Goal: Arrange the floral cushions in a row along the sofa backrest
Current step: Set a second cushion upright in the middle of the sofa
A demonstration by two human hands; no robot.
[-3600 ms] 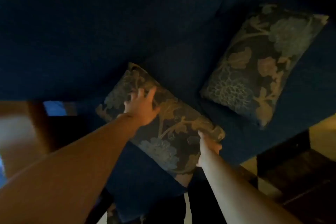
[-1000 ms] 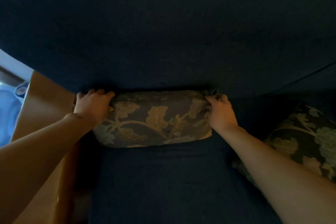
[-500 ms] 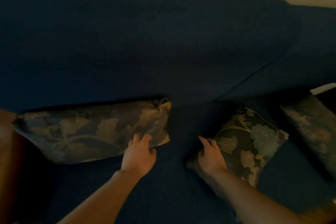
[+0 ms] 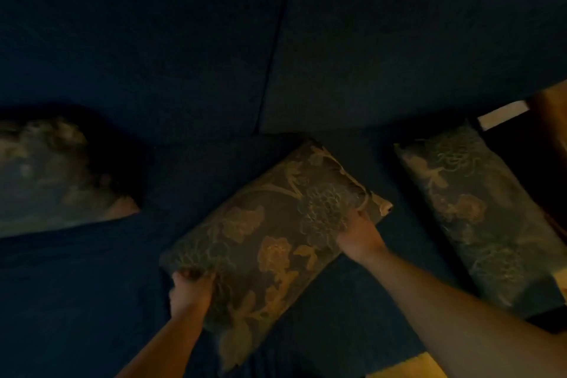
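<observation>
both hands (image 4: 190,288) now grip middle cushion (image 4: 273,242)

Three rectangular fabric cushions, dark with a muted gold and grey-green floral weave, lie on the dark blue sofa seat.

The left floral cushion (image 4: 46,175) rests against the sofa backrest (image 4: 153,40), blurred.

The middle floral cushion (image 4: 270,236) sits skewed, corner-on to the backrest and apart from the others.

The right floral cushion (image 4: 478,212) lies angled near the sofa's end.
</observation>
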